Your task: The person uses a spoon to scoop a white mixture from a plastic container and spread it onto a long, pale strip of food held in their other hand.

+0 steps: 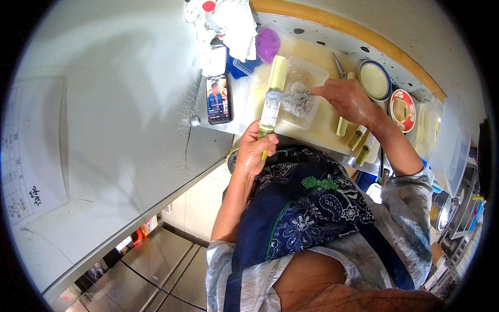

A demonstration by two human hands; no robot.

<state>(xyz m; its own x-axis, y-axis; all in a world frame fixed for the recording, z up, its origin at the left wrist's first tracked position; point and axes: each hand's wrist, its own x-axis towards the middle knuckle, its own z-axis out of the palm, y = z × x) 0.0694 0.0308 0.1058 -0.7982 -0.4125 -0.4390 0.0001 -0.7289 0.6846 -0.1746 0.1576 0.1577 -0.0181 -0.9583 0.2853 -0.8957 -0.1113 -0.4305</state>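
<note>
My left hand (252, 150) grips the lower green end of a split bamboo tube (278, 72), its pale hollow side facing up. Whitish, wet-looking filling lies along the lower part of the hollow. In my right hand (349, 99) is the end of a thin utensil (302, 94), probably a spoon; its head reaches the tube and is covered by a greyish-white lump (274, 95). Under the utensil stands a clear plastic container (310, 119) holding more of the greyish-white mixture (299, 106). The container rests on a cream cutting board (253, 91).
Scissors (340, 66), several bamboo pieces (356, 137), a blue-rimmed dish (374, 80) and a red patterned bowl (408, 120) with brown chunks lie to the right. At the left are a lit phone (218, 99), a blue cloth (239, 70) and white plastic bags (237, 29). Clear plastic bins (450, 144) stand far right.
</note>
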